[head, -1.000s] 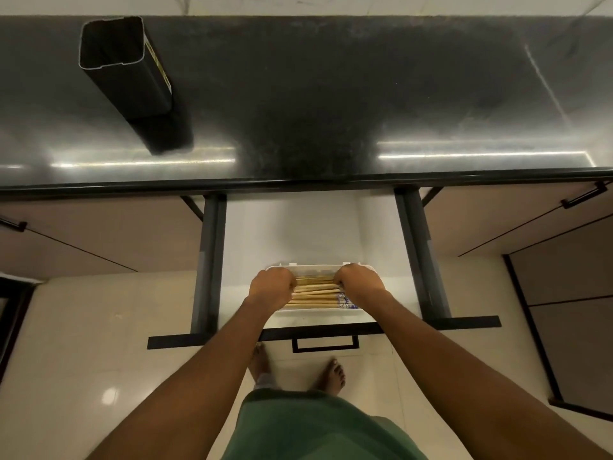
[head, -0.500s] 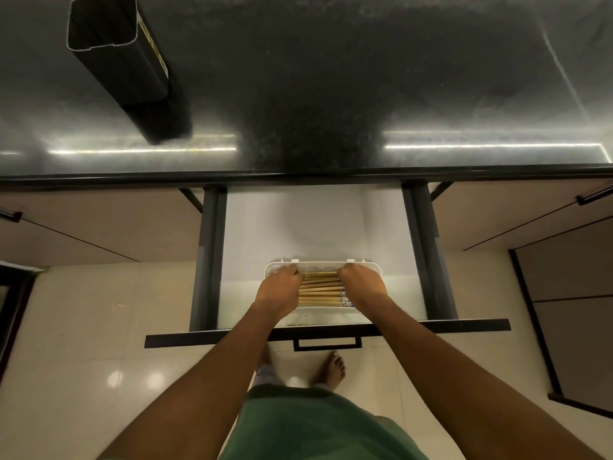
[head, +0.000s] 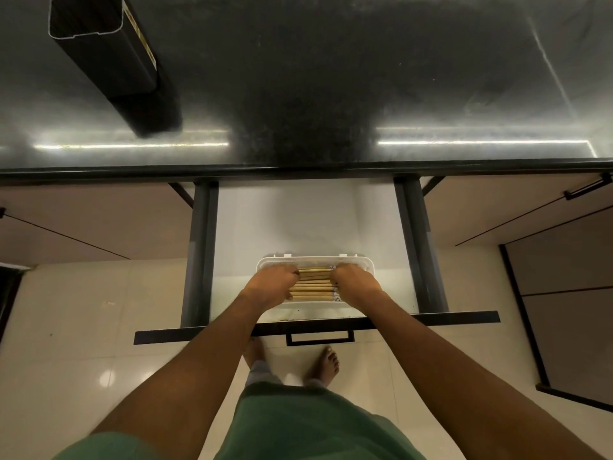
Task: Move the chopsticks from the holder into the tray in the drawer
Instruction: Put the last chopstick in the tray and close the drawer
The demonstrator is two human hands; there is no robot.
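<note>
Chopsticks lying sideways in the white tray at lower centre, inside the open drawer. Left hand and right hand curled over their ends as before, grip unclear. Holder now higher, upper left.

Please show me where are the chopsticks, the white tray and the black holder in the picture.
chopsticks (head: 313, 283): head view, middle of the bundle, between the two hands.
white tray (head: 315, 259): head view, far rim.
black holder (head: 109, 61): head view, its side wall, on the countertop.
</note>
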